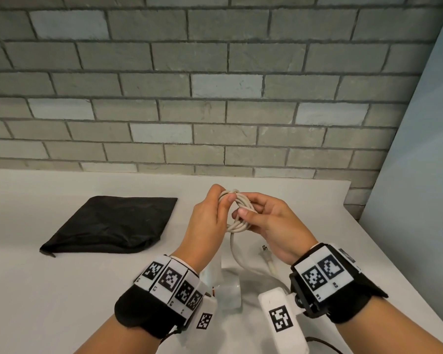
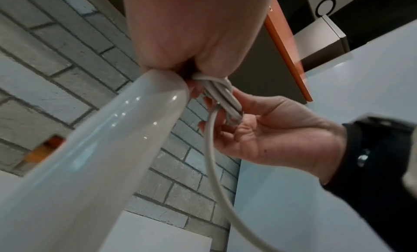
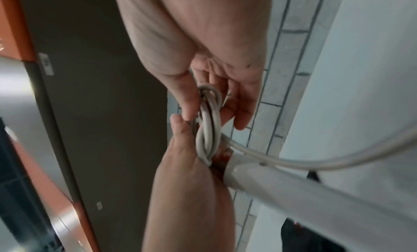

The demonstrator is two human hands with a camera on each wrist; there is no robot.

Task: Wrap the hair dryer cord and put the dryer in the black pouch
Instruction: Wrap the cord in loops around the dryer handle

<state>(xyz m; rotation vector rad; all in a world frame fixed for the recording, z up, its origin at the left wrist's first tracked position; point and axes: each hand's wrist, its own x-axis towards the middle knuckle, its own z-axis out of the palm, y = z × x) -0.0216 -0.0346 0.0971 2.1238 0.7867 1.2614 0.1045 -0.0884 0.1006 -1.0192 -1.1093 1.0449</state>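
A bundle of coiled cord [image 1: 237, 213] is held up above the white table [image 1: 62, 290], near the middle of the scene, between both hands. The left hand [image 1: 207, 218] is closed on the far-left part of the coil, the thumb pressed over the loops; the white dryer handle [image 2: 94, 157] is seen in the wrist views to be kept in that same grip. The right hand [image 1: 271, 226] is curled on the right side of the coil, its thumb laid across the loops. A loose run of cord is hung down from the coil toward the near edge, and the plug [image 1: 267, 259] is laid on the table below the right hand. The black pouch [image 1: 110, 223] is laid flat on the table to the left, well apart from the hands. A grey brick wall [image 1: 215, 85] is seen beyond the table.
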